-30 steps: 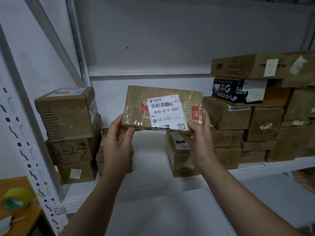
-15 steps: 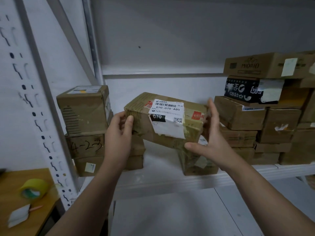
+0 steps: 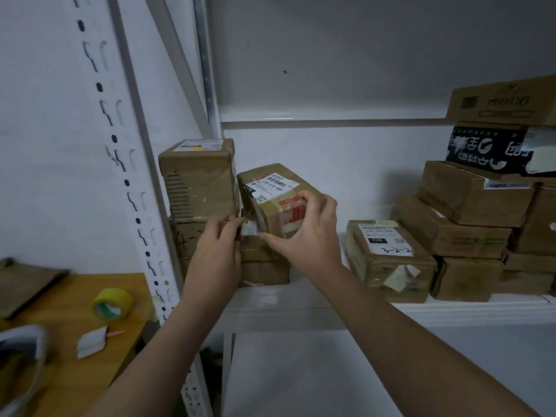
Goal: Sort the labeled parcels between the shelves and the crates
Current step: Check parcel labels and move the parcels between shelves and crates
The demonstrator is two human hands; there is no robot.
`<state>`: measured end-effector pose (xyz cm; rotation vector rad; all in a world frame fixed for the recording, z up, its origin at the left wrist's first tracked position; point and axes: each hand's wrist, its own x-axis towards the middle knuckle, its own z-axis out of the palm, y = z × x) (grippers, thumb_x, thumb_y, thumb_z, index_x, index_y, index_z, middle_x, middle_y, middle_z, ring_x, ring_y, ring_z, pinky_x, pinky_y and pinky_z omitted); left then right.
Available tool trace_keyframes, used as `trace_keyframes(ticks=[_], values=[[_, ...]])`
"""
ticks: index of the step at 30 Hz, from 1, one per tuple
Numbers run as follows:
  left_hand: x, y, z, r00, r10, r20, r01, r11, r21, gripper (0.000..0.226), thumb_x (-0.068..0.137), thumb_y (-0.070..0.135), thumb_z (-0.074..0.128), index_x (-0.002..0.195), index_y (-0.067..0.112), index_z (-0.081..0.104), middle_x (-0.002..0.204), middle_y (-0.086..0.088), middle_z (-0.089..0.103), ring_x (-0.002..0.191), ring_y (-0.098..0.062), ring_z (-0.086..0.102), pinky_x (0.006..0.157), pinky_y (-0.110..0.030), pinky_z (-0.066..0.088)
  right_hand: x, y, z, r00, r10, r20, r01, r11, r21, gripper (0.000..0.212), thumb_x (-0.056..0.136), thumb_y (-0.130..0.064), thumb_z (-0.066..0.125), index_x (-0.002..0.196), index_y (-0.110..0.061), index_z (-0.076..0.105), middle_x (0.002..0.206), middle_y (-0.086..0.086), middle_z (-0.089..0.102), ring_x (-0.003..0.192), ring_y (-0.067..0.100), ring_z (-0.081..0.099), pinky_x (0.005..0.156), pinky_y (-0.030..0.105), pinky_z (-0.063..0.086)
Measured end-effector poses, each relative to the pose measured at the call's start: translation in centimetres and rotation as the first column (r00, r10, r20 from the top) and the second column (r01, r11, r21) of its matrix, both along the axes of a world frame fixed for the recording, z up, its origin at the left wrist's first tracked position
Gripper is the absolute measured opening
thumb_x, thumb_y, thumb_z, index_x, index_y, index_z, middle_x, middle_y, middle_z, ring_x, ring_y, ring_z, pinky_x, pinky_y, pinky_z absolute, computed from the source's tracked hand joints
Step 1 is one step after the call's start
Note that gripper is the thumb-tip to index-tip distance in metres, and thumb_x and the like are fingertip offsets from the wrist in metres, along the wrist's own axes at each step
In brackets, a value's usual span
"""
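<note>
Head view: one labeled parcel [image 3: 272, 191] was held by two hands at the left part of the white shelf [image 3: 451, 308]. It was tilted, right above a low pile of brown boxes [image 3: 261, 266]. Whether it was touching that pile could not be told. It was just beside the tall left stack [image 3: 197, 182], where at least two boxes were seen, one on top of the other.

The right hand [image 3: 310, 230] was curled round the near end of the parcel, with fingers laid on top and the thumb under it. The left hand [image 3: 218, 242] was curled too, and the near left corner of the parcel was gripped by its fingertips.

One white sticker with a bar code was seen on top of the parcel.

One more parcel with a black tag [image 3: 388, 260] was set alone, near the middle of the shelf. At the right, at least six boxes were piled up [image 3: 469, 194], and one of them was black [image 3: 493, 149].

At the near left, one wooden table [image 3: 60, 299] was seen. One yellow tape roll [image 3: 112, 303], one small white paper [image 3: 91, 341] and one flat brown card [image 3: 27, 284] were laid on it.
</note>
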<state>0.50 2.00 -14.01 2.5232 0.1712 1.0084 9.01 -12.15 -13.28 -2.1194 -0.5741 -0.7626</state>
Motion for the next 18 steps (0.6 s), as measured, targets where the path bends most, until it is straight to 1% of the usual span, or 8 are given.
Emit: trace_keyframes(ticks=[2,3,6,8,10,12,15,18], values=[[0.0,0.6,-0.2,0.999,0.023,-0.037,-0.022,0.999,0.031,0.043,0.092,0.006,0.048,0.135,0.011,0.048,0.137,-0.009,0.044,0.120,-0.026,0.047,0.097,-0.038,0.043,0.6,1.5,-0.3,0.999,0.001,-0.034,-0.001,1.000,0.000,0.096,0.057,-0.061,0.078,0.133,-0.017,0.038,0.129,0.010,0.033,0.114,0.027,0.043,0.090,0.041,0.048],[0.0,0.8,-0.3,0.998,0.030,-0.056,-0.028,0.999,0.044,0.043,0.092,0.006,0.047,0.135,0.011,0.048,0.137,-0.010,0.044,0.120,-0.027,0.047,0.097,-0.039,0.043,0.9,2.0,-0.5,0.999,0.028,-0.047,-0.028,1.000,0.000,0.089,0.063,-0.057,0.078,0.133,-0.018,0.040,0.128,0.009,0.034,0.113,0.027,0.045,0.089,0.040,0.049],[0.4,1.3,-0.3,0.997,0.012,-0.079,-0.007,0.998,0.068,0.043,0.092,0.006,0.047,0.135,0.011,0.047,0.135,-0.010,0.046,0.119,-0.028,0.047,0.097,-0.039,0.044,1.6,2.7,-1.3,0.991,0.133,-0.028,-0.133,0.991,0.015,0.061,0.082,-0.033,0.071,0.135,-0.022,0.044,0.127,0.009,0.039,0.113,0.027,0.048,0.087,0.035,0.048],[0.6,1.3,-0.3,0.997,-0.009,-0.079,0.015,0.997,0.077,0.043,0.093,0.009,0.048,0.136,0.014,0.046,0.134,-0.008,0.047,0.118,-0.025,0.047,0.096,-0.038,0.044,2.0,2.8,-1.4,0.987,0.160,-0.010,-0.159,0.986,0.049,0.060,0.085,-0.021,0.067,0.140,-0.023,0.041,0.129,0.008,0.042,0.114,0.024,0.049,0.090,0.027,0.042],[0.9,1.1,-0.2,0.996,-0.025,-0.081,0.031,0.997,0.073,0.044,0.094,0.015,0.050,0.137,0.017,0.043,0.133,-0.006,0.046,0.116,-0.022,0.048,0.095,-0.035,0.044,2.2,2.8,-1.4,0.987,0.161,-0.012,-0.159,0.985,0.071,0.065,0.086,-0.018,0.066,0.144,-0.021,0.036,0.132,0.006,0.044,0.117,0.019,0.049,0.090,0.019,0.036],[1.2,0.7,-0.1,0.997,-0.032,-0.075,0.037,0.997,0.064,0.045,0.095,0.019,0.051,0.139,0.018,0.041,0.133,-0.005,0.046,0.116,-0.020,0.049,0.093,-0.032,0.044,2.1,2.6,-1.4,0.989,0.148,-0.027,-0.146,0.987,0.062,0.068,0.086,-0.020,0.066,0.145,-0.020,0.032,0.135,0.003,0.043,0.120,0.018,0.047,0.091,0.023,0.037],[1.0,0.1,0.0,0.999,-0.021,-0.038,0.024,0.996,0.088,0.044,0.094,0.019,0.053,0.137,0.014,0.045,0.133,-0.007,0.047,0.116,-0.020,0.049,0.094,-0.030,0.042,1.7,1.7,-1.4,0.994,0.106,-0.040,-0.106,0.994,-0.005,0.074,0.086,-0.021,0.066,0.148,-0.021,0.025,0.138,0.004,0.041,0.124,0.020,0.043,0.095,0.034,0.042],[0.6,-1.0,0.1,0.998,-0.044,0.034,0.040,0.992,0.122,0.036,0.092,0.013,0.057,0.127,0.007,0.054,0.124,-0.012,0.053,0.109,-0.024,0.051,0.088,-0.027,0.040,0.8,-0.4,-1.6,0.997,0.074,0.026,-0.073,0.997,-0.037,0.066,0.087,-0.018,0.062,0.145,-0.019,0.032,0.140,0.003,0.043,0.124,0.019,0.040,0.093,0.027,0.034]])
